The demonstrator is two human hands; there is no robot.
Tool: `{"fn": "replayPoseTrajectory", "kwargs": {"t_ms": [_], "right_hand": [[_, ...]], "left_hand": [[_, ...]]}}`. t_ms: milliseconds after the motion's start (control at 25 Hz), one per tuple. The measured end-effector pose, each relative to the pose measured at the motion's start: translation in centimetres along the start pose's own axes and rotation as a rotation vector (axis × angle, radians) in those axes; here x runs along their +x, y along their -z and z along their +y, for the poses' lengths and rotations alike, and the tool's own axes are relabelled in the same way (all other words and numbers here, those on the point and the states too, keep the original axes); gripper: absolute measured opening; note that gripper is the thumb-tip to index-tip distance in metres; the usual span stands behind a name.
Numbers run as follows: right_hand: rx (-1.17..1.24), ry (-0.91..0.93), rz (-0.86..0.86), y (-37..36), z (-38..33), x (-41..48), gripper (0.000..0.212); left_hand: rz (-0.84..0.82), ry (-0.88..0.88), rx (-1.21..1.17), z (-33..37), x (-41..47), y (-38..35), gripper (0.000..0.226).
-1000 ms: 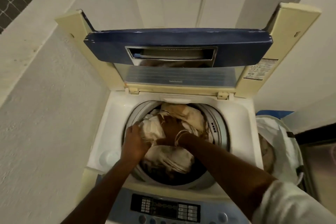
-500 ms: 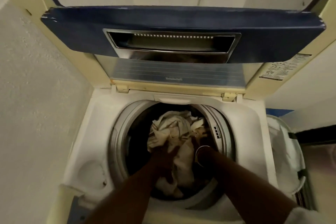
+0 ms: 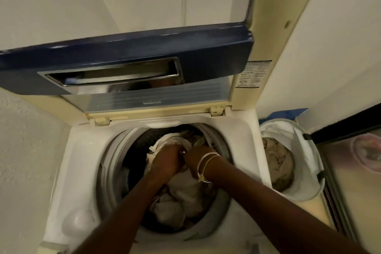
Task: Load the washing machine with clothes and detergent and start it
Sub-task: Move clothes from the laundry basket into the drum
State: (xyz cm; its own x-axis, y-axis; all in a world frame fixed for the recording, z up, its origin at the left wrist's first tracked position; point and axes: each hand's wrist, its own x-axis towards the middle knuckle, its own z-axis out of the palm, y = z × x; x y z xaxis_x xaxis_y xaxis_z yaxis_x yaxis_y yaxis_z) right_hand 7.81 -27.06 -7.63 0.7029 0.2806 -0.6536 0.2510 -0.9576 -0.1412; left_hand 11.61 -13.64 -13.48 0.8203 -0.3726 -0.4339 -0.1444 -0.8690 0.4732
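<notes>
Cream clothes lie heaped front to back in the drum, under both grips. The left grip clutches them; the right grip hides its fingers, hold unclear.

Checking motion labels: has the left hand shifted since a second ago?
Yes: the left hand went from the round grey drum rim rightward toward its centre.

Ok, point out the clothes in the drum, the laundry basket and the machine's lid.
clothes (image 3: 167,210): head view, on the pale bundle nearest the camera.
laundry basket (image 3: 309,156): head view, on its white inner wall, right side.
lid (image 3: 144,47): head view, on the dark blue panel above its handle recess.
</notes>
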Motion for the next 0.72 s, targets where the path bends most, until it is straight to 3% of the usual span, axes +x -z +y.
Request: {"fn": "replayPoseTrajectory", "kwargs": {"t_ms": [120, 200, 320, 480, 720], "right_hand": [[0.208, 0.007, 0.210, 2.5, 4.2, -4.0, 0.039], [0.307, 0.066, 0.301, 3.1, 8.9, -7.5, 0.025], [0.578, 0.066, 0.270, 1.9, 16.7, -12.8, 0.011], [0.808, -0.079, 0.264, -4.4, 27.3, -16.5, 0.022], [0.986, -0.423, 0.159, -19.9, 37.3, -10.0, 0.027]], "left_hand": [[0.301, -0.073, -0.269, 7.0, -2.0, 0.3, 0.023], [0.351, -0.138, -0.462, 12.7, -3.1, -0.5, 0.015], [0.379, -0.287, -0.580, 20.1, -2.8, -2.9, 0.018], [0.115, -0.355, -0.578, 28.4, -0.3, -8.9, 0.019], [-0.312, -0.130, -0.304, 32.8, 10.6, -23.3, 0.011]]}}
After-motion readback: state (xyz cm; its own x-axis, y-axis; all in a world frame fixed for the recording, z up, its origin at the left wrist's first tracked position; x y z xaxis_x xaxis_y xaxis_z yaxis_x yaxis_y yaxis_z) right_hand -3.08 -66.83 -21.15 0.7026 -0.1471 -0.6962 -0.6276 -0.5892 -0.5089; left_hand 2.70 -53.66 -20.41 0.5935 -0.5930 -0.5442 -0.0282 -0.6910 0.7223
